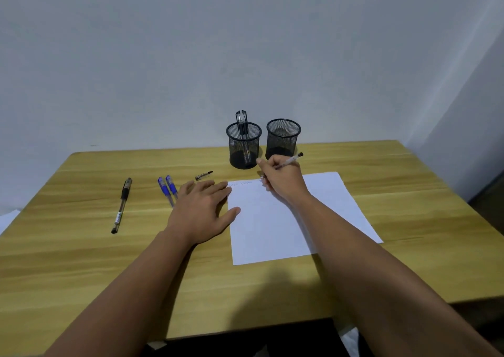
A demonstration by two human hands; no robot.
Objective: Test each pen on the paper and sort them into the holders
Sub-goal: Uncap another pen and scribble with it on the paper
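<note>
At paper's [286, 220] far edge: right hand [283, 178] clamps pen [290, 161], left hand [201, 209] flat, fingers straight; sheet may slide if released.

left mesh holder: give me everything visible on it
The black round wire-mesh holder on the left of the pair stands upright at the far edge of the light wooden table, close beside its twin black mesh holder but apart from it. Open-topped, see-through walls, dark solid base. Clear-barrelled pens with dark caps stand inside, sticking out above the rim. Neither hand touches it.
</note>
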